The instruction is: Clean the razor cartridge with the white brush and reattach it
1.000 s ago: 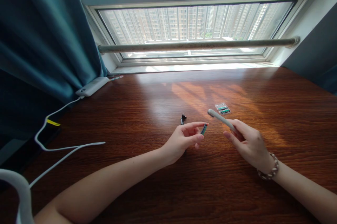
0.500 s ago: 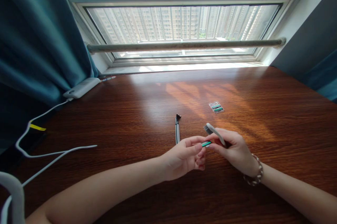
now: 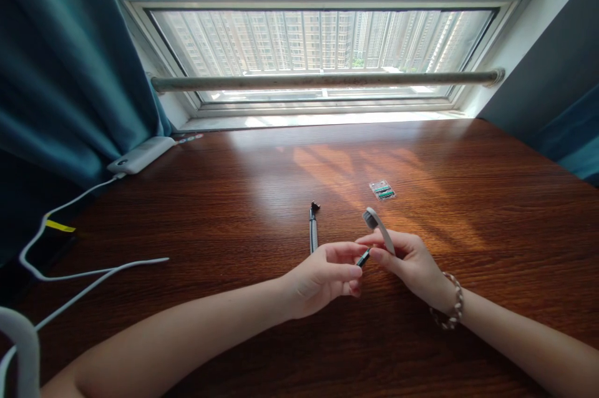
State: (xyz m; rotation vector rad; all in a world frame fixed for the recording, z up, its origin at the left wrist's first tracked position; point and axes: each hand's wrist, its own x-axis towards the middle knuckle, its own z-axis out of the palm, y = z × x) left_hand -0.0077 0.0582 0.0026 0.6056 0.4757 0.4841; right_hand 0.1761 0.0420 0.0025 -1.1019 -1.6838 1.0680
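My left hand point(image 3: 327, 276) pinches a small green razor blade cartridge point(image 3: 364, 257) between thumb and fingertips. My right hand point(image 3: 412, 264) meets it at the cartridge and also holds a small grey brush point(image 3: 378, 229), bristle end up and pointing away. A razor handle point(image 3: 313, 231) without a blade lies on the wooden table point(image 3: 234, 211) just beyond my left hand. Farther off sits a clear pack of spare green cartridges point(image 3: 382, 190).
A white power bank point(image 3: 140, 155) rests at the table's far left with white cables point(image 3: 88, 267) trailing toward me. Teal curtains point(image 3: 60, 73) hang at the left. A window with a rail point(image 3: 327, 80) runs along the far edge.
My hands came together near the table's middle. The right hand brought the brush from pointing far-left to upright, and its fingers now touch the cartridge.
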